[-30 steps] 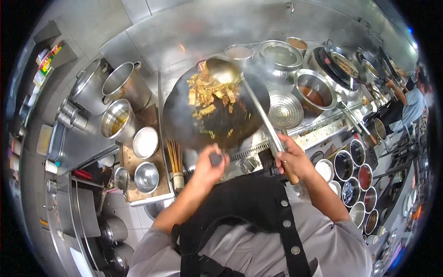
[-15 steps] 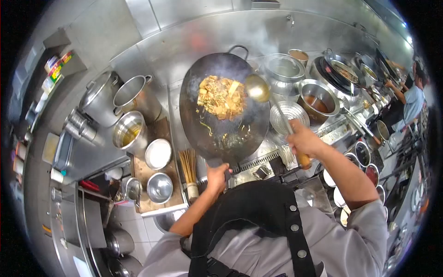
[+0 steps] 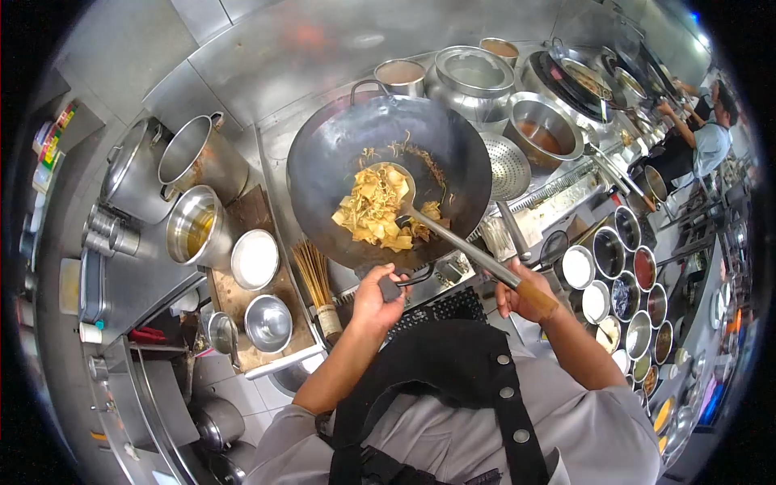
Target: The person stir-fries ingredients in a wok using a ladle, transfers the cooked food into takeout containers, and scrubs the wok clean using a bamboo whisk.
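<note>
My left hand (image 3: 377,297) is closed around the near loop handle of a large dark wok (image 3: 347,145), with a small dark pad under the thumb. The wok tips toward me. In its near half lies a heap of yellow-brown stir-fried food (image 3: 368,212), with loose strands stuck to the far wall. My right hand (image 3: 525,293) grips the wooden-ended handle of a long metal ladle (image 3: 465,252). The ladle's bowl rests in the wok against the food, with some of the food in front of it or inside it.
Right of the wok lie a perforated strainer (image 3: 506,168) and a pot of brown liquid (image 3: 543,133). Seasoning containers (image 3: 608,252) stand farther right. On the left are a bamboo brush (image 3: 312,275), metal bowls (image 3: 268,323) and tall pots (image 3: 202,158). Another person (image 3: 711,145) works at far right.
The wok has tilted toward me and the food has slid to its near side. My right hand has come down and nearer, bringing the ladle from above the wok's right side into the food.
</note>
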`<state>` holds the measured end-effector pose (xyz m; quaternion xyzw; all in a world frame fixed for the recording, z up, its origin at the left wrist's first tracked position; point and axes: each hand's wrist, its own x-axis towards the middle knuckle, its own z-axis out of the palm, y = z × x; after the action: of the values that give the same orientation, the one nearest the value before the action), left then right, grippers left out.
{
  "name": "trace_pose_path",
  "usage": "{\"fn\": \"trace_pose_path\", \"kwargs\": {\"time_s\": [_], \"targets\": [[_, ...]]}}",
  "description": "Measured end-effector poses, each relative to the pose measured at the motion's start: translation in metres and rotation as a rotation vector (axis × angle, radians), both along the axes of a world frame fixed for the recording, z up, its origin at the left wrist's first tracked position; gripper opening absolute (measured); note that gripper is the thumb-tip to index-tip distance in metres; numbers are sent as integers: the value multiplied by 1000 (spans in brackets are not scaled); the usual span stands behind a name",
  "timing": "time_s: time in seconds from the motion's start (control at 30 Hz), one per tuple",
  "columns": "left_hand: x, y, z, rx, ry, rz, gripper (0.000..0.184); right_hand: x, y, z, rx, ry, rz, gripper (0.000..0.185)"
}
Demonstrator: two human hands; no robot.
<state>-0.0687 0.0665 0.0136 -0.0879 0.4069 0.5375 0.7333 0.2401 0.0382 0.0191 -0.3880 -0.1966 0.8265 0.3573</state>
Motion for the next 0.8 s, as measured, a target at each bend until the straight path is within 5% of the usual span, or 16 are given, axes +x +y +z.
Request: {"fn": "trace_pose_path", "kwargs": {"time_s": [0.07, 0.13, 0.2, 0.3, 0.4, 0.47, 0.5, 0.6, 0.73, 0.8], "targets": [[5, -3, -5, 29, -15, -9, 16, 50, -4, -135, -35, -590, 106, 35], [10, -4, -4, 35, 43, -15, 14, 59, 0, -166, 941, -1564, 392, 28], [16, -1, 0, 2, 98, -5, 15, 59, 4, -164, 740, -1619, 359, 24], [21, 0, 1, -41, 106, 34, 17, 81, 27, -183, 818, -1734, 526, 27], [29, -4, 4, 14, 173, 3, 12, 114, 39, -319, 749, -1846, 467, 41], [31, -5, 5, 16, 168, -2, 15, 123, 45, -332, 571, -1757, 702, 48], [34, -2, 6, -38, 182, -13, 30, 122, 50, -337, 584, -1743, 706, 48], [20, -8, -14, -116, 120, 4, 37, 117, 45, -342, 718, -1897, 627, 48], [35, -5, -5, -57, 126, 42, 40, 94, 33, -309, 710, -1749, 767, 52], [35, -10, -14, -28, 93, 82, 44, 85, 13, -234, 617, -1156, 559, 51]]}}
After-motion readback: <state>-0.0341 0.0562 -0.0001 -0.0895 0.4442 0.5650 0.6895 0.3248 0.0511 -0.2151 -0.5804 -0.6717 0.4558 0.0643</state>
